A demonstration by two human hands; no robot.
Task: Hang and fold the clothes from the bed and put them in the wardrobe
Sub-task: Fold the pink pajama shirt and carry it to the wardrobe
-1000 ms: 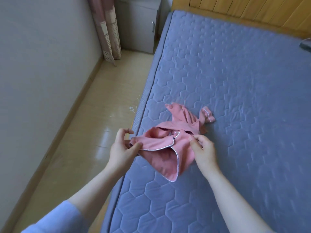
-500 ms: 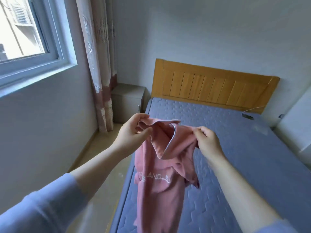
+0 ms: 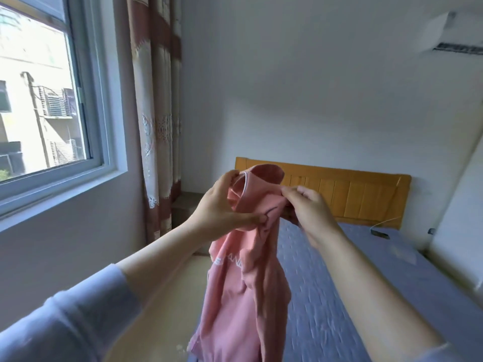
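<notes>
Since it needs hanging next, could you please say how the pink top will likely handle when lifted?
Probably floppy: the pink top hangs limp in folds below the left hand and right hand. Likely light, since finger pinches alone carry it.

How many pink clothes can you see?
1: a pink top, held up by the left hand and right hand by the bed. Others may lie out of view.
</notes>
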